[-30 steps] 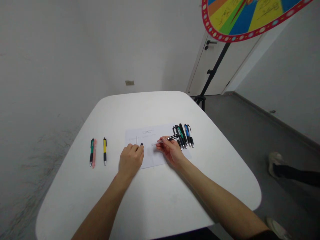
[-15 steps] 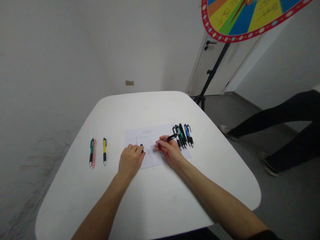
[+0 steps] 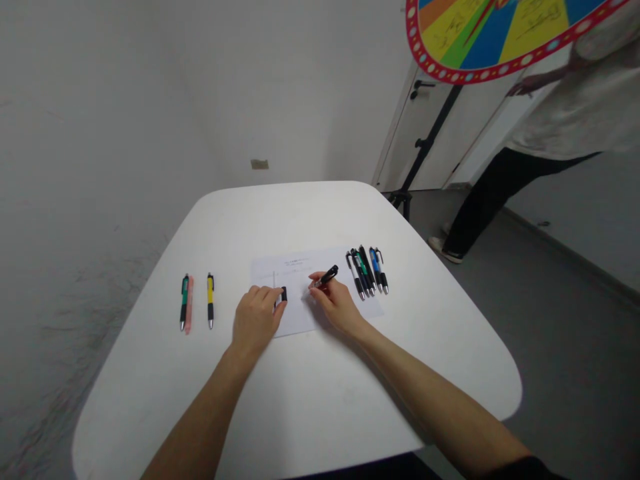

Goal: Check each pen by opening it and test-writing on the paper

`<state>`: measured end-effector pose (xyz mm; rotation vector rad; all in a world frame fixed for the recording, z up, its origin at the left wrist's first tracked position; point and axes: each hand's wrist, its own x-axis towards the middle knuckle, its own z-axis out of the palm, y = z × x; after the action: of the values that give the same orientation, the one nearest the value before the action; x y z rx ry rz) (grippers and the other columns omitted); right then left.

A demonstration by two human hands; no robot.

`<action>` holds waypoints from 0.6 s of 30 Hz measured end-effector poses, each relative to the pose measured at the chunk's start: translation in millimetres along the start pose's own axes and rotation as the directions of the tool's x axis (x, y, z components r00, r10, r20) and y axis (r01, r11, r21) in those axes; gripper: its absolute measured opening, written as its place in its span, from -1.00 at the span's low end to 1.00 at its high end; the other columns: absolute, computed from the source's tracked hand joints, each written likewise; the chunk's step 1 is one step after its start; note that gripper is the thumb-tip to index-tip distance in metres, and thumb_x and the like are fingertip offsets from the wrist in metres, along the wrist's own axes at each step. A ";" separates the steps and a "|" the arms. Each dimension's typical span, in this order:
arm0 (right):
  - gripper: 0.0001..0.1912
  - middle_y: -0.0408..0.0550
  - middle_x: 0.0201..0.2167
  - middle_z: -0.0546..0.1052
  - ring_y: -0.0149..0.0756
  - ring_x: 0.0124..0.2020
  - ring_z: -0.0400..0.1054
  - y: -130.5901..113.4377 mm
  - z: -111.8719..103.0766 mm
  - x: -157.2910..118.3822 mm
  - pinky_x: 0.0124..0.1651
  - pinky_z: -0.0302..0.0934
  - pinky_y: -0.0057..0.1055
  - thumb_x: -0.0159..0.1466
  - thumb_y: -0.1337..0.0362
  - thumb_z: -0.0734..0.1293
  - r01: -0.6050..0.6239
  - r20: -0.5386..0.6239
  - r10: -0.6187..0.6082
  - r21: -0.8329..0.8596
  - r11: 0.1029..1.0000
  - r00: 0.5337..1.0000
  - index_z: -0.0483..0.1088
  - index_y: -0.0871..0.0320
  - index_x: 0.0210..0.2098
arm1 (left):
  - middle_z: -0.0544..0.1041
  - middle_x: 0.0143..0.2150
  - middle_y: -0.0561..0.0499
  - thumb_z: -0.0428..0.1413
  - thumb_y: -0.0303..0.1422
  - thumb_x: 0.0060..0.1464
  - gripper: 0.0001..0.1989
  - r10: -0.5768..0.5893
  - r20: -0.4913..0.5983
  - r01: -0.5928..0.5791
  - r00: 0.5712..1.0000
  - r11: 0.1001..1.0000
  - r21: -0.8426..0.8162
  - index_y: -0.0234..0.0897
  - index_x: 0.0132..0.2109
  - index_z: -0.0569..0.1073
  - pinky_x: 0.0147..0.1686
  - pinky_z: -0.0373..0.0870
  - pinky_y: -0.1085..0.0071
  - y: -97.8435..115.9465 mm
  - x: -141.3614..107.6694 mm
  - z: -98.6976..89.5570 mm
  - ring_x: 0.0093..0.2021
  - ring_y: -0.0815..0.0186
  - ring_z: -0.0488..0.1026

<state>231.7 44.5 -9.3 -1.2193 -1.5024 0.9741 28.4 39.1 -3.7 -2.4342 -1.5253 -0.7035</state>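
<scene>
A sheet of paper [image 3: 297,321] with faint print lies on the white table [image 3: 300,220]. My left hand [image 3: 257,312] pinches a small black cap [image 3: 284,294] over the left part of the sheet. In my right hand [image 3: 336,300] is a pen [image 3: 327,275] with a black upper end, its tip down at the paper. Several pens [image 3: 363,272], black, green and white among them, lie side by side on the sheet's right part, with blue-and-black pens [image 3: 375,269] beside them.
On the table's left lie a green pen [image 3: 184,302], a pink pen [image 3: 189,305] and a yellow pen [image 3: 210,300]. Behind the table stands a colourful wheel [image 3: 485,40] on a black stand [image 3: 433,137]. A person [image 3: 565,127] is at the right.
My right hand has tilted its pen more upright. The cap in my left hand shows more clearly. The person at the right has moved, and a torso and arm now show.
</scene>
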 end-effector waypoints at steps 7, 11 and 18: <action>-0.63 -0.01 -0.30 0.52 -0.29 -0.33 0.36 -1.3 0.9 0.8 -0.20 0.24 -0.30 0.29 0.25 0.23 0.038 0.019 -0.036 -0.061 0.997 0.999 0.35 0.24 0.05 | 0.60 -0.23 -0.06 0.15 -0.35 0.16 -0.83 -0.018 -0.012 0.017 1.000 0.998 -0.060 -0.27 -0.11 0.52 -0.21 0.38 0.24 -2.2 -0.5 -0.6 -0.21 0.14 0.43; -0.57 -0.06 -0.35 0.52 -0.32 -0.36 0.35 -2.1 0.5 2.5 -0.23 0.23 -0.33 0.28 0.23 0.23 0.037 -0.005 -0.037 -0.065 0.997 0.999 0.34 0.24 0.11 | 0.59 -0.24 -0.05 0.12 -0.42 0.15 -0.84 -0.034 -0.073 0.024 0.997 0.992 -0.126 -0.28 -0.11 0.51 -0.18 0.38 0.25 -2.7 -0.1 -2.5 -0.21 0.16 0.44; -0.58 -0.16 -0.54 0.48 -0.35 -0.49 0.31 -8.4 1.4 9.8 -0.29 0.20 -0.36 0.24 0.21 0.32 -0.034 0.010 0.037 -0.179 0.983 0.999 0.45 0.24 0.05 | 0.58 -0.26 -0.06 0.03 -0.51 0.10 -0.80 -0.233 -0.255 0.163 0.938 0.949 -0.269 -0.30 -0.15 0.49 -0.16 0.41 0.25 -4.9 2.2 -8.6 -0.20 0.18 0.47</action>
<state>227.7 52.5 0.1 -1.3736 -1.6112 0.8863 22.4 39.6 4.4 -2.2257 -1.6632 -1.2917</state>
